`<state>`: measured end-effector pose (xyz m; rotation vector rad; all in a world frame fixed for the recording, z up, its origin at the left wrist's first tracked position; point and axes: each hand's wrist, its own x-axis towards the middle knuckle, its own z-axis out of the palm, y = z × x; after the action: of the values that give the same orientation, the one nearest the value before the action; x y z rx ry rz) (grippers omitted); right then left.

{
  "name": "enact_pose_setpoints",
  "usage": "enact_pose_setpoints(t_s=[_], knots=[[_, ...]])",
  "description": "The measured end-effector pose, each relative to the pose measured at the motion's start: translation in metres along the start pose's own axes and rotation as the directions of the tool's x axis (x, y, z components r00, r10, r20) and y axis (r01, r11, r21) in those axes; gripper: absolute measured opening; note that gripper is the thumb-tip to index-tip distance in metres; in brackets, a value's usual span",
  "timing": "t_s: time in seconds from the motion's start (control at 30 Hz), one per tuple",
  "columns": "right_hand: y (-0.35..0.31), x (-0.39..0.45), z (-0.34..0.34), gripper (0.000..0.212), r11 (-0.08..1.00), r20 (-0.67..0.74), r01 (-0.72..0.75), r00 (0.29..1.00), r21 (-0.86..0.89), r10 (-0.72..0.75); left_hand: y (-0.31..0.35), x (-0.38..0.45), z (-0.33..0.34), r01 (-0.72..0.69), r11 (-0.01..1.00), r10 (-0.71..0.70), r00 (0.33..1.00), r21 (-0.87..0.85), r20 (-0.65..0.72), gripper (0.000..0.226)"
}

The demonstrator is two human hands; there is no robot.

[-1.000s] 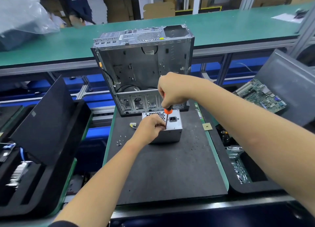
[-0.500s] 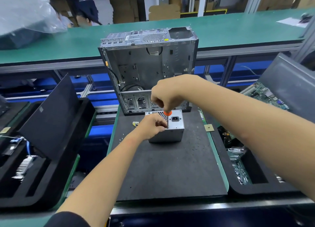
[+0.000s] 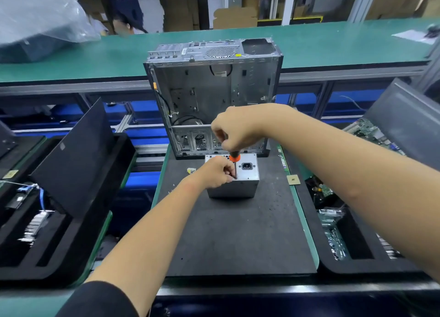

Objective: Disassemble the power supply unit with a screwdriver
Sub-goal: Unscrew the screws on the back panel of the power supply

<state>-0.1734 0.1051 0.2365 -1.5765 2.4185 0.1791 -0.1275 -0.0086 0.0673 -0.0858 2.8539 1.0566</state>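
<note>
A grey metal power supply unit (image 3: 247, 173) stands on the black mat (image 3: 238, 233), its socket face turned up. My right hand (image 3: 235, 128) grips the screwdriver (image 3: 234, 159) by its handle from above; an orange collar shows below the fist and the shaft points straight down onto the unit's top near its front edge. My left hand (image 3: 215, 171) lies on the unit's left top, fingers curled and pinching around the shaft tip. The tip itself is hidden by the fingers.
An empty computer case (image 3: 214, 97) stands open just behind the unit. Black foam trays with parts sit left (image 3: 59, 197) and right (image 3: 352, 245). A small chip (image 3: 292, 180) and a yellow connector (image 3: 191, 171) lie on the mat. A green conveyor (image 3: 119, 54) runs behind.
My right hand has shifted slightly left over the screwdriver while the tool stays upright on the unit. My left hand keeps its place at the shaft.
</note>
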Motion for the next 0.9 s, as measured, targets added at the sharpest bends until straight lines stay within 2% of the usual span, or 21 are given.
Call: enact_pose_setpoints(t_s=[0.1, 0.2, 0.27, 0.33, 0.4, 0.47, 0.63, 0.73, 0.83, 0.87, 0.9], knots=[[-0.001, -0.007, -0.001, 0.012, 0.996, 0.000, 0.060, 0.998, 0.071, -0.060, 0.001, 0.002, -0.002, 0.004, 1.000, -0.003, 0.999, -0.012, 0.032, 0.010], [0.002, -0.008, 0.002, 0.009, 0.994, 0.028, 0.027, 0.999, 0.110, -0.030, 0.002, 0.000, -0.003, 0.012, 1.000, -0.012, 1.000, -0.012, 0.029, 0.016], [0.003, -0.010, 0.000, 0.030, 0.986, 0.068, -0.102, 0.993, 0.131, 0.094, 0.002, -0.001, -0.003, 0.026, 0.999, -0.025, 1.000, -0.031, 0.018, 0.015], [0.001, -0.010, -0.002, 0.052, 0.976, 0.054, -0.209, 0.977, 0.068, 0.206, 0.003, -0.002, -0.003, 0.037, 0.997, -0.036, 0.999, -0.066, 0.014, 0.015], [0.000, -0.006, 0.000, 0.042, 0.982, 0.022, -0.189, 0.982, -0.022, 0.190, 0.003, -0.002, -0.002, 0.051, 0.995, -0.051, 0.999, -0.083, 0.010, 0.017], [-0.002, -0.004, 0.001, 0.025, 0.992, 0.075, -0.115, 0.990, -0.058, 0.119, 0.004, -0.001, -0.001, 0.059, 0.994, -0.058, 0.998, -0.089, 0.007, 0.017], [-0.001, -0.006, -0.005, 0.015, 0.983, 0.103, 0.038, 0.995, -0.180, -0.019, 0.002, 0.001, 0.000, 0.067, 0.996, -0.066, 0.998, -0.067, 0.010, 0.019], [0.005, -0.006, -0.010, 0.016, 0.993, 0.075, 0.098, 0.993, -0.061, -0.093, 0.002, 0.002, 0.000, 0.075, 0.996, -0.075, 0.997, -0.047, 0.013, 0.017], [0.006, -0.006, -0.009, 0.016, 0.997, 0.098, 0.042, 0.994, 0.058, -0.047, 0.001, 0.003, 0.001, 0.081, 0.996, -0.080, 0.996, -0.049, 0.025, 0.015], [0.005, -0.006, -0.007, 0.025, 0.998, 0.122, -0.008, 0.993, 0.063, 0.001, 0.002, 0.003, 0.000, 0.085, 0.995, -0.084, 0.996, -0.051, 0.027, 0.015], [0.003, -0.005, -0.006, 0.044, 0.995, 0.144, -0.078, 0.987, 0.063, 0.069, 0.002, 0.003, 0.000, 0.088, 0.995, -0.086, 0.996, -0.050, 0.030, 0.015]])
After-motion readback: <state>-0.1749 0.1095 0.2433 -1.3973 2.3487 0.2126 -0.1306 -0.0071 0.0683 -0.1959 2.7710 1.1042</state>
